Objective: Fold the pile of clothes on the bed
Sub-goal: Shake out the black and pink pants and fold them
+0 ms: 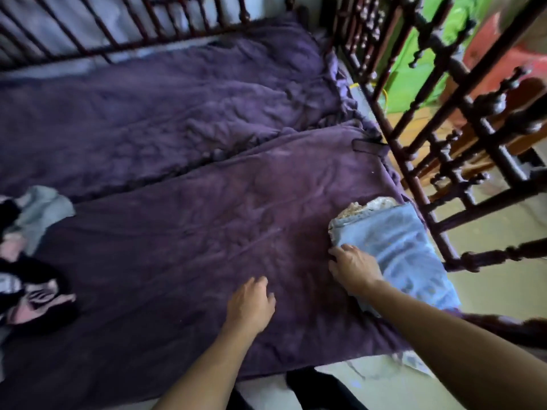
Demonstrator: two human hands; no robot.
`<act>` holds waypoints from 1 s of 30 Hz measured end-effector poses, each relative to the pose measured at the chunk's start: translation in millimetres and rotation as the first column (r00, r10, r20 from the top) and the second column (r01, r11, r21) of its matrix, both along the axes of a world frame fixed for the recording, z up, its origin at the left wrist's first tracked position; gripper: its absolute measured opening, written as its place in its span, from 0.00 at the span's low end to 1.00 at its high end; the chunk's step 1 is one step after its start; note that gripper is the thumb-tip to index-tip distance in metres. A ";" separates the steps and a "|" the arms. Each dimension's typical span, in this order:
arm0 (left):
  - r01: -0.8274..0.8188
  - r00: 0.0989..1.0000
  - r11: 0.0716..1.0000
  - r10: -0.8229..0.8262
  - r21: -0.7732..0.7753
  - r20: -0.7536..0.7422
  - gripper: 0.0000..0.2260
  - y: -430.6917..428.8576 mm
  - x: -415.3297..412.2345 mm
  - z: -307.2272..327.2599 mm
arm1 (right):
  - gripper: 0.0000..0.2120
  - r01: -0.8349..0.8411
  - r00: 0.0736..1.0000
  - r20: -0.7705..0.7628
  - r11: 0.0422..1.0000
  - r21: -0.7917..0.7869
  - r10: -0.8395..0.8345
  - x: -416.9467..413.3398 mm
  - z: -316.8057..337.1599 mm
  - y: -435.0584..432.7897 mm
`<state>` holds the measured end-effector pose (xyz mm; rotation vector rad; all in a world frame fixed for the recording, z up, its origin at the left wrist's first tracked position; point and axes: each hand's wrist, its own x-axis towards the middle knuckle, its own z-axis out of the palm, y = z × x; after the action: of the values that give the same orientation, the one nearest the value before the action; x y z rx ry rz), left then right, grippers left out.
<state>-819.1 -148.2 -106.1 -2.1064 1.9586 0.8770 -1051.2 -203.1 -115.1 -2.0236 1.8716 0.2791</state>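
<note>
Leftmost, the unfolded pile of clothes [28, 261], a tangle of grey, black and pink, lies at the edge of view on the purple bedcover [183, 208]. A careless tug at one piece would likely drag the others with it. Further right, the folded blue garment [405, 247] sits close to the bed's right edge, just beside the dark wooden railing [420, 199]. A push in that direction could tip it to the floor, or skew it off the patterned cloth [365, 206] peeking out beneath its far end.

As for the hands, the pile is well apart from both. The left hand [251, 303] hangs over bare cover with fingers loosely bent, holding nothing. The right hand [353, 269] rests on the blue garment's near-left corner with fingers curled over its edge. The thumb is hidden, so I cannot say whether it pinches underneath. Most of the garment stretches away to the right of that hold.
</note>
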 end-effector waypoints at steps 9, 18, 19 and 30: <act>-0.276 0.954 0.955 0.286 -0.107 0.091 0.10 128.0 213.5 51.1 | 0.13 -0.386 0.920 0.066 0.923 -0.010 0.385 218.3 51.3 47.3; -0.477 0.857 0.858 0.502 -0.192 0.112 0.10 246.1 411.5 99.9 | 0.09 -0.533 0.819 0.163 0.834 -0.141 0.550 423.2 93.5 118.3; -0.496 0.848 0.846 0.521 -0.196 0.101 0.09 254.8 428.8 104.1 | 0.09 -0.551 0.802 0.179 0.822 -0.148 0.570 442.6 97.0 123.5; -0.581 0.799 0.789 0.599 -0.200 0.045 0.10 268.3 561.5 104.3 | 0.09 -0.589 0.777 0.222 0.805 -0.071 0.588 600.9 79.0 116.0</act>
<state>-257.6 120.1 -1.8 -2.8796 1.3592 0.6563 -450.3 -87.1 -36.0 -2.4741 1.0500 0.1858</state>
